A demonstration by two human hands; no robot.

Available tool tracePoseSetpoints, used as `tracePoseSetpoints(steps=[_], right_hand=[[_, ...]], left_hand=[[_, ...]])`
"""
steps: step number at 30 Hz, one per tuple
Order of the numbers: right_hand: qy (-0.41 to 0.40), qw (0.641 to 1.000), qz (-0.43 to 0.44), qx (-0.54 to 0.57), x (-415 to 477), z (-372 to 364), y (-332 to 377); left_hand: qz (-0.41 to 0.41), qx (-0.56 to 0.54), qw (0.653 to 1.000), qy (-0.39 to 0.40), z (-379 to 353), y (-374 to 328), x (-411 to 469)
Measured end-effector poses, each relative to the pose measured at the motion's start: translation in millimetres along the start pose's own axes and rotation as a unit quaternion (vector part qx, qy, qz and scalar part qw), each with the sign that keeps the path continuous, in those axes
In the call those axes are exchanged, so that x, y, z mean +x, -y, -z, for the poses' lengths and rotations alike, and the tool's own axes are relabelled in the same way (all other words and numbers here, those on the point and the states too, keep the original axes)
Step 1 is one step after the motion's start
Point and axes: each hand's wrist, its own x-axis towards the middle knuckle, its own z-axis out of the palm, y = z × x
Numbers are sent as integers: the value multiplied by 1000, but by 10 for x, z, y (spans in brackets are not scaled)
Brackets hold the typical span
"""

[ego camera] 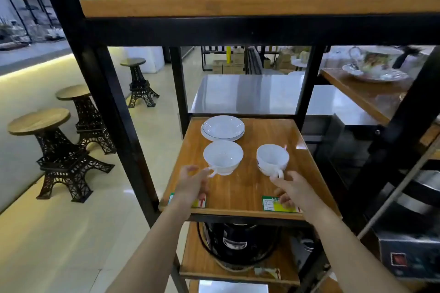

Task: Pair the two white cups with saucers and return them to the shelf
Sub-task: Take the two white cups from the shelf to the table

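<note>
Two white cups stand side by side on a wooden shelf [245, 188], handles toward me. The left cup [223, 157] is wide and shallow. The right cup [272, 159] is taller, with a small pattern on its left side. Behind the left cup lie two stacked white saucers [222, 128]. My left hand [192, 184] hovers at the left cup's handle, fingers apart, fingertips touching or nearly touching it. My right hand [291, 189] is just below the right cup's handle, index finger stretched toward it, holding nothing.
Black metal posts [114, 112] frame the shelf. A board above [238, 5] carries flowered china. A flowered cup on a saucer [376, 64] sits on a shelf at the right. A black appliance [235, 242] fills the shelf below. Tower-shaped stools [62, 150] stand at the left.
</note>
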Motion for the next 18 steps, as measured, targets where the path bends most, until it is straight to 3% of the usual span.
tracePoseSetpoints(steps=[4, 8, 13, 18], right_hand=[[59, 981, -85, 161, 52, 28, 4], [75, 964, -113, 229, 60, -4, 77], [39, 950, -143, 276, 120, -63, 109], [-10, 961, -125, 247, 160, -143, 156]], left_hand=[[51, -29, 997, 48, 0, -27, 15], [71, -53, 993, 74, -45, -53, 11], [84, -11, 994, 70, -128, -87, 21], [103, -96, 989, 51, -204, -140, -38]])
